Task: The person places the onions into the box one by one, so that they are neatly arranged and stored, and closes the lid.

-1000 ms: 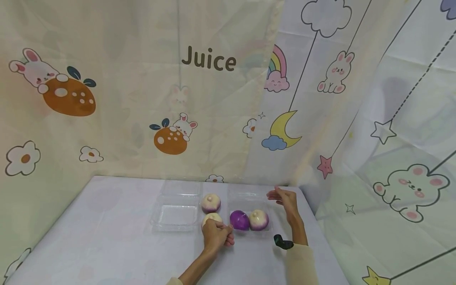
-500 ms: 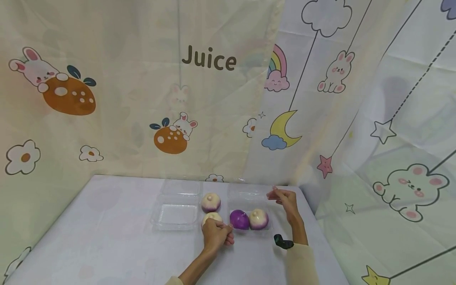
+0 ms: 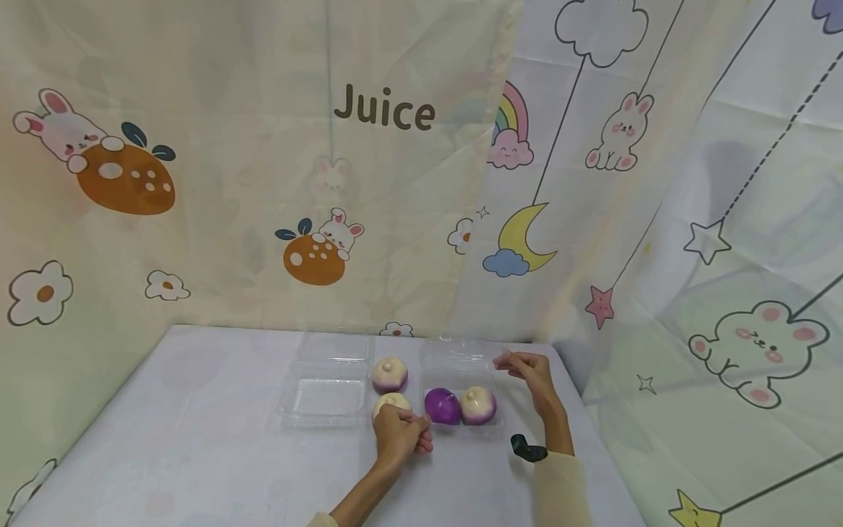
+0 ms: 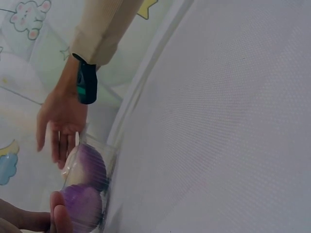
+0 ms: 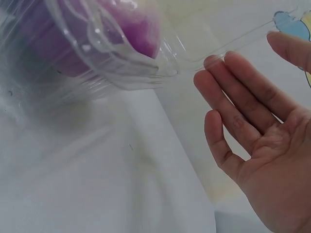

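A clear plastic clamshell box lies on the right half of the table, its lid raised at the back. In it sit a glossy purple ball-shaped vegetable and a cream-and-purple turnip-like one. My left hand pinches the box's left side with curled fingers; the exact contact is partly hidden. My right hand reaches to the lid's right edge, its nearly straight fingers touching the plastic. Two more cream-and-purple vegetables stand left of the box, one at the back and one partly behind my left hand.
Another clear clamshell box lies open at the left with nothing in it. A white cloth covers the table. Printed curtains hang close behind it and along the right side.
The fingers of my right hand have shifted slightly at the lid, and its wrist has moved a little to the right. My left hand and the vegetables have stayed put.
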Tool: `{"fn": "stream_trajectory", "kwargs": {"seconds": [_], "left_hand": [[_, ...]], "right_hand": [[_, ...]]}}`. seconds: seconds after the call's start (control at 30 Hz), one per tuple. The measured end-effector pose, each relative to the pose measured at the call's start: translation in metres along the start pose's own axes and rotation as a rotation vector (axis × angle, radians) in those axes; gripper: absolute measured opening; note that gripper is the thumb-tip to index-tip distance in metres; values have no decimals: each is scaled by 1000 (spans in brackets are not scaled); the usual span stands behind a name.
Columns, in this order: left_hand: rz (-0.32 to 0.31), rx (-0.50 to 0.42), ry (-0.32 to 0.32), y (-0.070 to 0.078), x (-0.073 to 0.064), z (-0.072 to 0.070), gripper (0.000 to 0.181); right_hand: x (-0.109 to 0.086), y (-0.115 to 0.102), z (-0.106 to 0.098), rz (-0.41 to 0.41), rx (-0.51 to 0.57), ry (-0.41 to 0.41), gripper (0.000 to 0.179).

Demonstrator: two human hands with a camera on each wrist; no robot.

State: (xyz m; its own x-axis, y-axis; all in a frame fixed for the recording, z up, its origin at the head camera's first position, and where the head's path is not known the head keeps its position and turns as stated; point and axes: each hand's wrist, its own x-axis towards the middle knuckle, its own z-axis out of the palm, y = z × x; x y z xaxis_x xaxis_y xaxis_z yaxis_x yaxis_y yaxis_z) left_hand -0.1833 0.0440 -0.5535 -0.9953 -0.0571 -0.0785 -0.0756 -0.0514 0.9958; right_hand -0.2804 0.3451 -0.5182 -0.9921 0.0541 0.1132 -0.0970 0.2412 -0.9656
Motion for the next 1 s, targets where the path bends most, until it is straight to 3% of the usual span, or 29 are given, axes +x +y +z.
{"fn": "stream_trajectory", "kwargs": {"seconds": [0.7, 1.0], "left_hand": [[15, -8, -8, 0, 2, 0, 16], [2, -5, -1, -1, 0, 1, 16]], "right_hand": [[-7, 2, -9, -105, 2, -89, 33], [-11, 2, -10, -71, -81, -107, 32]]}}
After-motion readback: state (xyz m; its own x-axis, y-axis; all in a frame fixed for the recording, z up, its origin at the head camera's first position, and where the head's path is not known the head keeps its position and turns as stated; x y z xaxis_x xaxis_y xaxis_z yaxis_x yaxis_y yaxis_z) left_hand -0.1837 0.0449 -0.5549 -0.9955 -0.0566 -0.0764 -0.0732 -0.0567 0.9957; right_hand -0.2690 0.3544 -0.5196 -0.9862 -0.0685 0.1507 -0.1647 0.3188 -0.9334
